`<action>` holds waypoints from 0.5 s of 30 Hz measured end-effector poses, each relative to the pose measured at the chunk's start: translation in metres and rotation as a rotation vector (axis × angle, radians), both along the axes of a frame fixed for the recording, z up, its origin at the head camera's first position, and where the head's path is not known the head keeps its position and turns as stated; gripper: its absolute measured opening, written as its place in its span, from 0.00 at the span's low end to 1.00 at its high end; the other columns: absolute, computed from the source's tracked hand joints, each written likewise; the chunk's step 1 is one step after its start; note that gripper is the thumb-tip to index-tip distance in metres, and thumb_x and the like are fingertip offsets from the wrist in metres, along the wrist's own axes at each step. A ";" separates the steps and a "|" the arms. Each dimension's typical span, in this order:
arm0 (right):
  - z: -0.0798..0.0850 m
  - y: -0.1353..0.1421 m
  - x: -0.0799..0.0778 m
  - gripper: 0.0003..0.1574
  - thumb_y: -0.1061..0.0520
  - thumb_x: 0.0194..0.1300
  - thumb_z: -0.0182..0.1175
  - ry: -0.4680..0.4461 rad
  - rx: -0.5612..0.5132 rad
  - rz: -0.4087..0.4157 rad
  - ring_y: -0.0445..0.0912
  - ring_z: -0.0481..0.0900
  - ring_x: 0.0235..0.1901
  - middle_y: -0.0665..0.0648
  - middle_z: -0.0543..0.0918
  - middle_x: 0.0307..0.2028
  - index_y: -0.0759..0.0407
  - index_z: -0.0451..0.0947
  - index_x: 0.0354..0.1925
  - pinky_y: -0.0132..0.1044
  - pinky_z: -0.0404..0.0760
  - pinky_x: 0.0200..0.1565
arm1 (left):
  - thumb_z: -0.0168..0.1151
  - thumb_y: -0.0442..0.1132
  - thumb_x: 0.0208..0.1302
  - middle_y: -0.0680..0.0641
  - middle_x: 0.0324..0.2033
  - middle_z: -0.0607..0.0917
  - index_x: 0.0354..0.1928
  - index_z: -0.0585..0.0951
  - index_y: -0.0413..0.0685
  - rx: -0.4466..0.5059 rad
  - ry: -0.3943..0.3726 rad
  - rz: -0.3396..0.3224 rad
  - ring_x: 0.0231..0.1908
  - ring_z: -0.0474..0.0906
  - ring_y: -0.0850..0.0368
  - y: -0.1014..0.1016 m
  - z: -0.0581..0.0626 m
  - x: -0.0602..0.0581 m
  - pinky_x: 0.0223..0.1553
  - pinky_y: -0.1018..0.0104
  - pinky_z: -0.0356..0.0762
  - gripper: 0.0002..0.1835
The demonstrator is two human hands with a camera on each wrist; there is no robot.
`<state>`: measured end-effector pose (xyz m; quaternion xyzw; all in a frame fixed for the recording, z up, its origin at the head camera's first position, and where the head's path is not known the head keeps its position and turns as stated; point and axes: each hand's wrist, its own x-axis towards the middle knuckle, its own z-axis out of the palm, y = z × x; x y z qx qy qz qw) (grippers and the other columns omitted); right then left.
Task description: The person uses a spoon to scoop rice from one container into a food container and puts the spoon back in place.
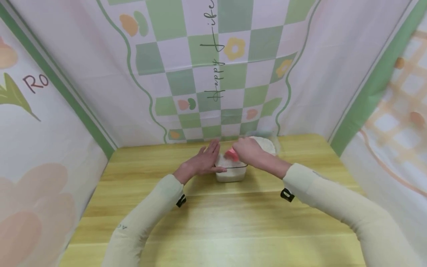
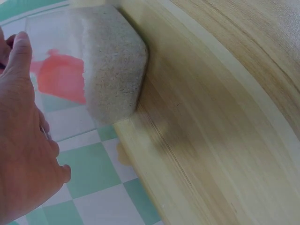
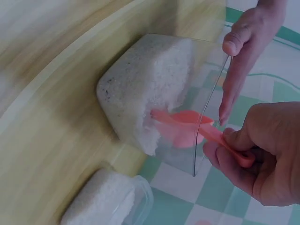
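Observation:
A clear square container (image 1: 231, 175) stands near the back of the table, partly filled with pale grains (image 3: 168, 70) that look like rice. My right hand (image 1: 248, 149) grips the handle of a pink scoop (image 3: 180, 129). The scoop's bowl sits inside the container, its front edge at the grains. My left hand (image 1: 204, 160) rests at the container's left rim with its fingers straight and the thumb apart from them. In the left wrist view the scoop (image 2: 61, 77) shows through the clear wall, against the surface of the grains.
A second clear tub (image 3: 146, 190) with whiter grains stands to the right and slightly behind, partly hidden by my right hand in the head view. The wooden table (image 1: 213, 218) ends at a checkered cloth backdrop (image 1: 207, 78). Cloth walls stand on both sides.

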<state>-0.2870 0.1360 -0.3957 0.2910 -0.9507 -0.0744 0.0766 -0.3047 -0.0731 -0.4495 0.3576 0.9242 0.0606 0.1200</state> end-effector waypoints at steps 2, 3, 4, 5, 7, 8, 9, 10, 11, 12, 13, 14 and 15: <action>-0.001 0.000 -0.003 0.11 0.68 0.56 0.64 -0.049 -0.028 -0.012 0.51 0.80 0.24 0.56 0.79 0.20 0.59 0.77 0.20 0.45 0.82 0.27 | 0.45 0.74 0.67 0.41 0.79 0.29 0.78 0.34 0.37 -0.001 0.002 0.001 0.80 0.28 0.46 0.000 0.000 0.000 0.77 0.43 0.43 0.59; 0.000 0.000 -0.004 0.12 0.67 0.58 0.65 -0.071 -0.050 -0.016 0.52 0.80 0.25 0.56 0.79 0.20 0.59 0.77 0.20 0.45 0.82 0.28 | 0.44 0.74 0.67 0.41 0.79 0.29 0.78 0.35 0.37 -0.002 0.003 0.001 0.80 0.28 0.45 0.000 -0.001 0.000 0.77 0.43 0.42 0.59; 0.000 0.000 -0.005 0.12 0.66 0.58 0.65 -0.092 -0.078 -0.018 0.52 0.80 0.25 0.55 0.79 0.20 0.59 0.77 0.20 0.45 0.82 0.29 | 0.44 0.74 0.67 0.41 0.78 0.29 0.78 0.35 0.37 -0.003 0.004 0.002 0.80 0.29 0.45 0.000 -0.001 0.000 0.77 0.43 0.42 0.59; 0.000 0.000 -0.006 0.12 0.65 0.59 0.65 -0.113 -0.109 -0.015 0.52 0.80 0.25 0.55 0.79 0.19 0.60 0.77 0.20 0.45 0.82 0.29 | 0.44 0.74 0.67 0.41 0.78 0.29 0.78 0.35 0.38 -0.006 0.005 0.003 0.80 0.29 0.45 0.000 -0.001 0.000 0.77 0.43 0.42 0.59; 0.001 0.001 -0.007 0.13 0.65 0.59 0.64 -0.140 -0.171 0.009 0.51 0.80 0.24 0.54 0.81 0.19 0.60 0.77 0.18 0.45 0.81 0.30 | 0.45 0.74 0.67 0.41 0.78 0.29 0.78 0.35 0.37 -0.013 0.008 0.003 0.80 0.29 0.45 0.000 -0.001 0.000 0.77 0.43 0.43 0.58; 0.002 0.001 -0.007 0.14 0.66 0.58 0.64 -0.151 -0.197 0.024 0.50 0.79 0.23 0.54 0.81 0.18 0.60 0.77 0.17 0.44 0.80 0.29 | 0.45 0.73 0.67 0.41 0.78 0.29 0.78 0.34 0.37 -0.018 0.010 0.004 0.80 0.29 0.45 0.000 -0.001 0.000 0.77 0.43 0.43 0.58; 0.002 0.002 -0.007 0.14 0.67 0.56 0.63 -0.165 -0.217 0.036 0.49 0.78 0.22 0.53 0.81 0.17 0.59 0.77 0.16 0.42 0.79 0.28 | 0.45 0.74 0.67 0.41 0.78 0.28 0.78 0.34 0.38 -0.023 0.010 0.005 0.80 0.29 0.45 0.000 -0.001 0.000 0.77 0.43 0.43 0.58; 0.002 0.002 -0.008 0.16 0.68 0.56 0.62 -0.182 -0.240 0.048 0.47 0.78 0.20 0.52 0.81 0.16 0.59 0.76 0.14 0.40 0.78 0.27 | 0.45 0.74 0.67 0.41 0.78 0.28 0.78 0.34 0.38 -0.026 0.010 0.006 0.80 0.28 0.45 0.000 -0.001 0.000 0.77 0.43 0.43 0.59; 0.002 0.003 -0.008 0.17 0.68 0.55 0.62 -0.201 -0.258 0.057 0.45 0.77 0.18 0.51 0.80 0.14 0.58 0.76 0.12 0.38 0.77 0.26 | 0.45 0.74 0.67 0.41 0.78 0.28 0.78 0.34 0.37 -0.028 0.011 0.006 0.80 0.28 0.45 0.000 -0.001 0.001 0.77 0.43 0.43 0.59; 0.002 0.003 -0.008 0.19 0.69 0.55 0.61 -0.227 -0.274 0.061 0.43 0.75 0.16 0.50 0.79 0.12 0.57 0.75 0.11 0.35 0.75 0.24 | 0.45 0.74 0.67 0.41 0.78 0.28 0.78 0.34 0.37 -0.028 0.010 0.008 0.80 0.28 0.45 0.001 -0.001 0.000 0.77 0.43 0.43 0.59; 0.002 0.004 -0.008 0.21 0.69 0.55 0.60 -0.260 -0.286 0.058 0.41 0.74 0.14 0.49 0.78 0.10 0.56 0.74 0.10 0.33 0.73 0.23 | 0.45 0.74 0.67 0.41 0.78 0.28 0.78 0.34 0.38 -0.027 0.010 0.009 0.79 0.27 0.46 0.001 -0.001 0.000 0.77 0.43 0.43 0.59; 0.002 0.004 -0.009 0.23 0.69 0.56 0.59 -0.297 -0.300 0.053 0.39 0.73 0.13 0.48 0.78 0.09 0.55 0.74 0.09 0.31 0.71 0.22 | 0.45 0.74 0.67 0.41 0.78 0.28 0.78 0.34 0.38 -0.024 0.009 0.010 0.79 0.26 0.46 0.001 0.000 0.000 0.77 0.44 0.42 0.59; 0.002 0.004 -0.009 0.24 0.70 0.56 0.58 -0.340 -0.312 0.045 0.38 0.72 0.11 0.47 0.77 0.08 0.54 0.73 0.08 0.30 0.69 0.21 | 0.45 0.73 0.67 0.41 0.78 0.28 0.78 0.34 0.38 -0.023 0.008 0.012 0.79 0.25 0.47 0.001 0.000 0.000 0.77 0.44 0.42 0.59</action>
